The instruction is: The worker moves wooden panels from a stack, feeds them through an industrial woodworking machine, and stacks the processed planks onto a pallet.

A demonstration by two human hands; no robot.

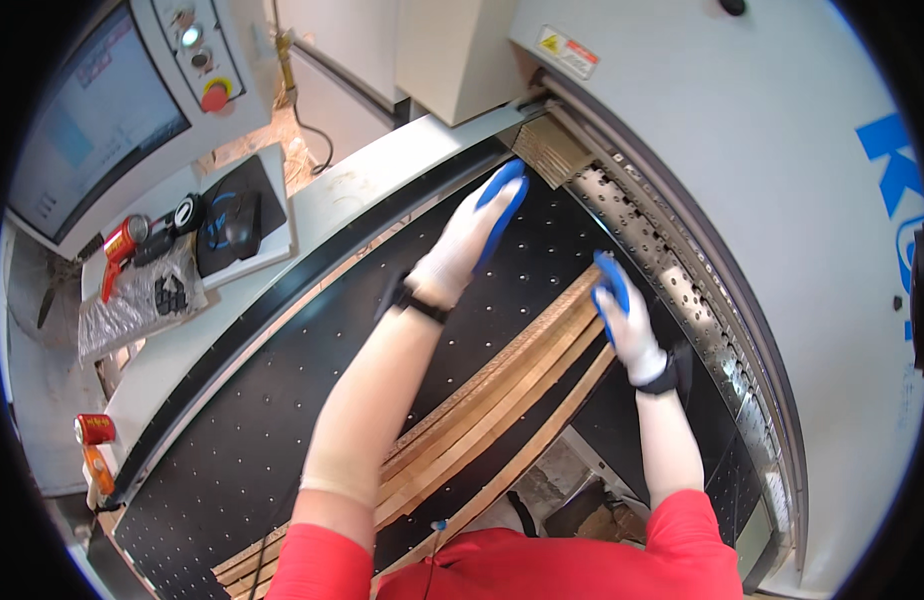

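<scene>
Long wooden strips [497, 392] lie side by side on a black perforated table [312, 400], running from the lower left up toward the machine. One more strip [542, 440] lies apart, nearer to me. My left hand [479, 225], in a white glove with blue palm and fingers, is stretched out flat above the table beyond the strips and holds nothing. At the strips' far end is my right hand [627, 312], gloved alike and slightly blurred. Its fingers are apart, close to the strip ends; whether they touch is hard to tell. Both wrists wear black bands.
A large grey machine [702, 120] with a perforated metal bed [672, 260] borders the right side. At left stand a screen panel [97, 120] with a red stop button [216, 96], a black mouse [232, 222], a scanner [177, 222] and red cans [95, 429].
</scene>
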